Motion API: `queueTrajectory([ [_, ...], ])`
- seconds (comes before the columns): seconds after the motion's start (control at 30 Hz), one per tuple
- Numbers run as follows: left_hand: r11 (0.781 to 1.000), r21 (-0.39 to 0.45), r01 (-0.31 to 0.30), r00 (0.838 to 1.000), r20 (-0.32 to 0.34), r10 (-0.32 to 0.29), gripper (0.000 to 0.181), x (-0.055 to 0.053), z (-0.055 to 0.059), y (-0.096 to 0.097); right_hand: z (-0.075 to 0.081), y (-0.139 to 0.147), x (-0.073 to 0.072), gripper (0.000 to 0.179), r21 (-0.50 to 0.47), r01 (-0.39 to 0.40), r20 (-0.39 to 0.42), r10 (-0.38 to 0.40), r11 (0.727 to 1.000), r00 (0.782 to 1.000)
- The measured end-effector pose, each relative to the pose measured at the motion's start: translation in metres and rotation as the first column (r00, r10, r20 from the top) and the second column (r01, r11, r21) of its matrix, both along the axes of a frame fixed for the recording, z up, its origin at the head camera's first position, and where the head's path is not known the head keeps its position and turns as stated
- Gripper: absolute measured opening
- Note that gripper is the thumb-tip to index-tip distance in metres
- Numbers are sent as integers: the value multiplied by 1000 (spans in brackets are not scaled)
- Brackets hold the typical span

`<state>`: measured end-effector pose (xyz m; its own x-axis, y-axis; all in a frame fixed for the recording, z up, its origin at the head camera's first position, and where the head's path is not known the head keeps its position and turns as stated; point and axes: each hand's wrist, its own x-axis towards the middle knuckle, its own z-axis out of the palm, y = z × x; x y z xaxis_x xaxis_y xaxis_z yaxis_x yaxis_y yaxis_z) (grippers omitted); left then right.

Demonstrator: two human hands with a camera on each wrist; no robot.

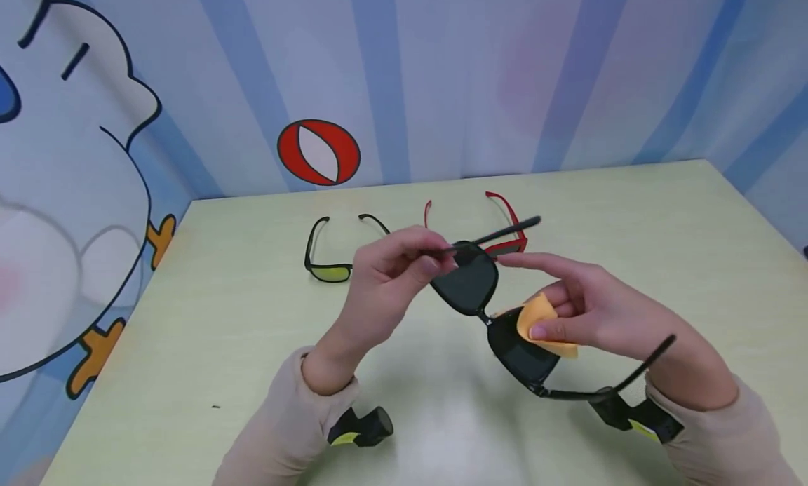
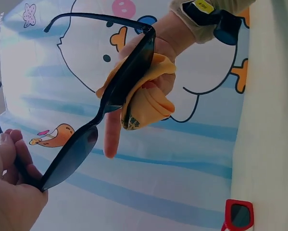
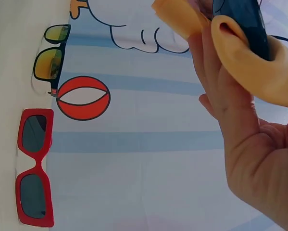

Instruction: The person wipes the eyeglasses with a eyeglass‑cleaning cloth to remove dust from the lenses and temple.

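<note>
Black sunglasses point(image 1: 468, 284) are held in the air above the table, tilted, with both temples unfolded. My left hand point(image 1: 388, 282) pinches one temple near its hinge. At the other lens, my right hand point(image 1: 596, 311) holds an orange cloth point(image 1: 541, 326) between thumb and fingers, its index finger pointing out straight. The left wrist view shows the cloth point(image 2: 151, 103) folded over both faces of that lens. In the right wrist view the cloth point(image 3: 259, 77) wraps around the dark lens point(image 3: 247, 29), and part of the frame is out of view.
Behind the hands, yellow-lensed black glasses point(image 1: 331, 273) and red-framed sunglasses point(image 1: 514, 246) stand on the pale table point(image 1: 252, 346), both partly hidden in the head view. A striped, cartoon-printed backdrop point(image 1: 429, 86) rises at the table's back edge. Each wrist wears a black camera point(image 1: 366, 428).
</note>
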<state>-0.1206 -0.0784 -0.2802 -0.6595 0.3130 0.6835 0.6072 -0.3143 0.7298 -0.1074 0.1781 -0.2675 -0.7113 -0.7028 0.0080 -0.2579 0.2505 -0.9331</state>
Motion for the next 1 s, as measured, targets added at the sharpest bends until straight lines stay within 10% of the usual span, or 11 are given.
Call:
queueTrajectory([
  [0.13,995,65,77,983,161,-87,18,0,1,-2,1,1,-1,65,-7,49,-26,-49,999,998],
  [0.47,974,173,149,944,268,-192,20,-3,-2,2,-3,3,0,40,-87,275,-56,-280,958,958],
  [0.7,964,189,188,893,376,-248,20,0,-7,14,-10,-11,4,35,-300,334,-301,-421,894,856],
  [1.0,955,256,149,837,482,-260,26,4,-11,30,-17,-28,1,25,-166,83,-739,-180,983,649],
])
